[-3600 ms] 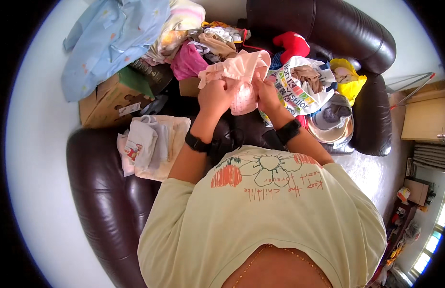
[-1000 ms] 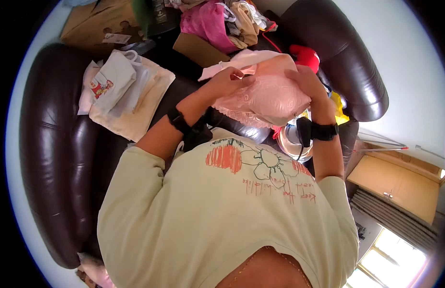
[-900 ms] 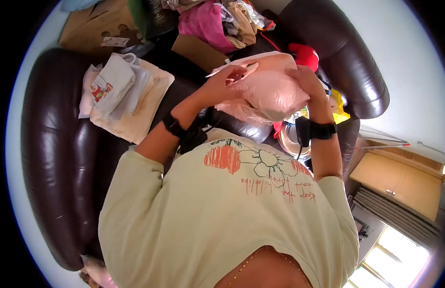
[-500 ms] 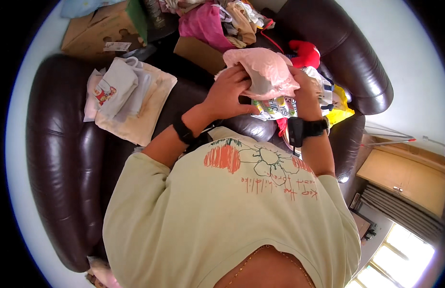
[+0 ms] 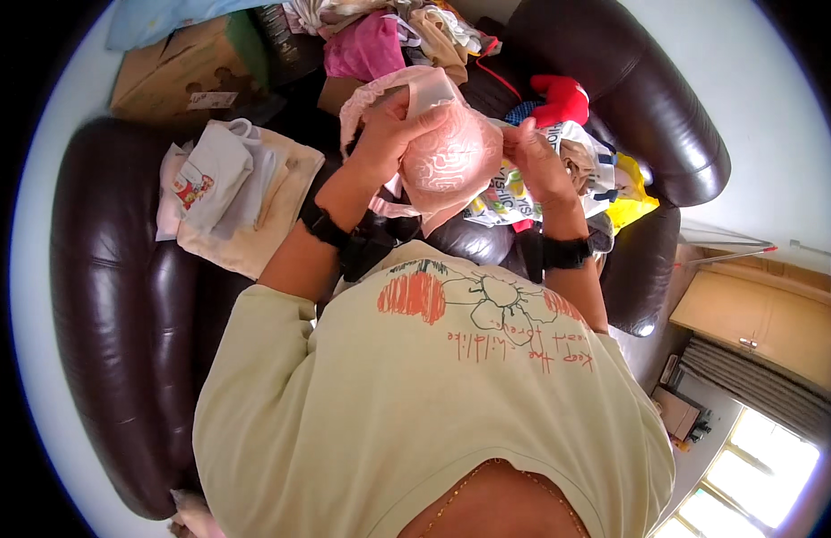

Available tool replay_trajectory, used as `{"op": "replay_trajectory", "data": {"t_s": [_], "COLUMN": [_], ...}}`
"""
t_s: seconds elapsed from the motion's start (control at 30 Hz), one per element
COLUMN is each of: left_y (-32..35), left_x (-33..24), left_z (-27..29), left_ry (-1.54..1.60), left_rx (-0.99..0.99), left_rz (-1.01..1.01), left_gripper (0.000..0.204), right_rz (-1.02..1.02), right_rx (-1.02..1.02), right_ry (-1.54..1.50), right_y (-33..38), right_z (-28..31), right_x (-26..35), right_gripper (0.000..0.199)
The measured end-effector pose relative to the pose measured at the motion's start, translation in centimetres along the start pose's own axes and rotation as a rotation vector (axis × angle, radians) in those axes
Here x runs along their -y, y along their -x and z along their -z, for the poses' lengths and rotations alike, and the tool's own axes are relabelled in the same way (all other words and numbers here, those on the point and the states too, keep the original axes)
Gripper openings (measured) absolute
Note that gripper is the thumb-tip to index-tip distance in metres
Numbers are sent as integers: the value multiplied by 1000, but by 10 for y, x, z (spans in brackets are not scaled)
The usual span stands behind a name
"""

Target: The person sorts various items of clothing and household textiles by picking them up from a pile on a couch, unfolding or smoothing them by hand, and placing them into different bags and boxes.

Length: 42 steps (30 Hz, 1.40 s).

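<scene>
A pink bra (image 5: 447, 160) with a patterned moulded cup is held up before me over the dark leather sofa. My left hand (image 5: 390, 134) grips its left part, the thumb lying across the cup's upper edge and the fingers behind the fabric. At its right edge my right hand (image 5: 536, 157) pinches the cloth between thumb and fingers. A strap or band hangs below my left hand. Under and beside my right hand lies a white printed plastic bag (image 5: 505, 195).
Folded pale clothes (image 5: 245, 193) lie on the sofa (image 5: 102, 296) at left. A cardboard box (image 5: 187, 76) stands behind them. At the back is a heap of garments with a magenta cloth (image 5: 366, 47). A red stuffed item (image 5: 561, 100) and yellow bag (image 5: 632, 193) lie at right.
The bra has been turned and opened out, so its patterned cup now faces me and a band hangs down. Both hands have shifted their grip, the left one moving slightly left.
</scene>
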<state>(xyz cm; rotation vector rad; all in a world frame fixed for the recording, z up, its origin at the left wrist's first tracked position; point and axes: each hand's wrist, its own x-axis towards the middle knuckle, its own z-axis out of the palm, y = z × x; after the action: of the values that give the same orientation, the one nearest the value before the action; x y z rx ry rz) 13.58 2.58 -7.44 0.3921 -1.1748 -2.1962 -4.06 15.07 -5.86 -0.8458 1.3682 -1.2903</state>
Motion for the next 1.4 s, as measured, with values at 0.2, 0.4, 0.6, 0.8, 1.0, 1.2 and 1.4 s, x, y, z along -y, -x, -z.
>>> {"op": "replay_trajectory", "data": {"t_s": [0.2, 0.4, 0.6, 0.8, 1.0, 1.2, 1.4], "left_y": [-3, 3, 0, 3, 5, 7, 7], "left_x": [-9, -17, -28, -29, -21, -42, -49], "left_z": [13, 18, 43, 52, 70, 44, -31], "left_ry": [147, 84, -159, -470, -516, -801, -1334], "left_rx": [69, 107, 147, 238, 196, -4, 171], "left_rz": [70, 82, 66, 70, 83, -376, -752], "left_gripper": [33, 38, 52, 60, 53, 59, 77], "right_rz": [-117, -7, 180, 222, 220, 203, 90], "right_rx": [138, 45, -35, -65, -72, 10, 94], "right_ry": [-540, -511, -335, -400, -440, -371, -301], "right_y": [-9, -21, -24, -26, -22, -20, -30], "right_z": [-15, -23, -26, -7, 3, 13, -3], "right_x": [-4, -3, 14, 25, 45, 54, 57], "right_gripper": [54, 38, 36, 39, 41, 40, 37]}}
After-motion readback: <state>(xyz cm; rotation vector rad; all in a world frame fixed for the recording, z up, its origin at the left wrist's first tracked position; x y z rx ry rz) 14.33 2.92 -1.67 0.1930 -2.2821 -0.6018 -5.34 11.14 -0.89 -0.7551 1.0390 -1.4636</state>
